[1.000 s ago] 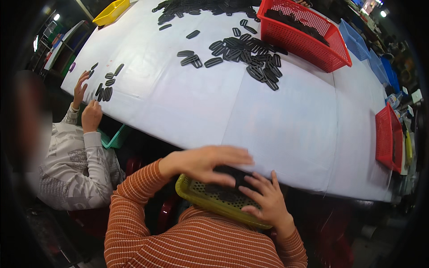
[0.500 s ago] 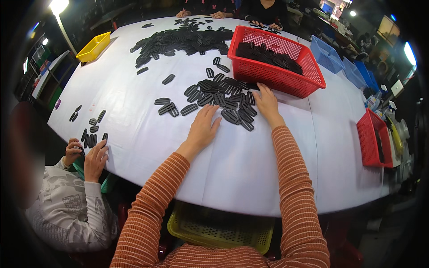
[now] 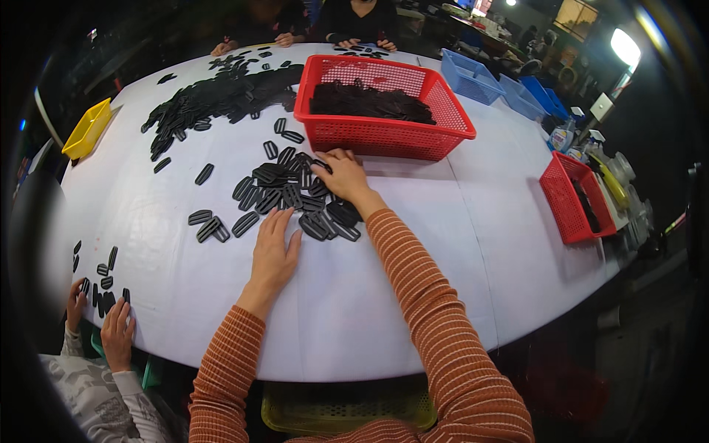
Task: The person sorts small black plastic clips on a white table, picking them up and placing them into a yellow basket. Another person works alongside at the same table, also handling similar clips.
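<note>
A loose pile of black plastic strap slider buckles [image 3: 277,177] lies on the white table in front of me. My left hand [image 3: 273,255] rests at the pile's near edge, fingers stretched out and holding nothing, fingertips beside the nearest buckles. My right hand [image 3: 344,177] reaches over the pile's right side, just below the large red basket [image 3: 384,139]. A dark buckle [image 3: 323,165] shows between its thumb and forefinger; the other fingers are bent, and what lies under the palm is hidden. More black pieces fill much of the basket.
A far larger heap of buckles [image 3: 214,100] spreads behind. Co-workers' hands [image 3: 118,332] handle buckles at the left; others sit opposite. A yellow tray [image 3: 87,129], blue baskets [image 3: 473,80] and a small red basket [image 3: 565,199] stand along the edges. A yellow-green crate [image 3: 347,406] is below the table edge.
The view has swung, so the table things appear further left. My right hand has moved inward onto the pile's right side, with a buckle between thumb and forefinger. My left hand stays near the pile's edge.
</note>
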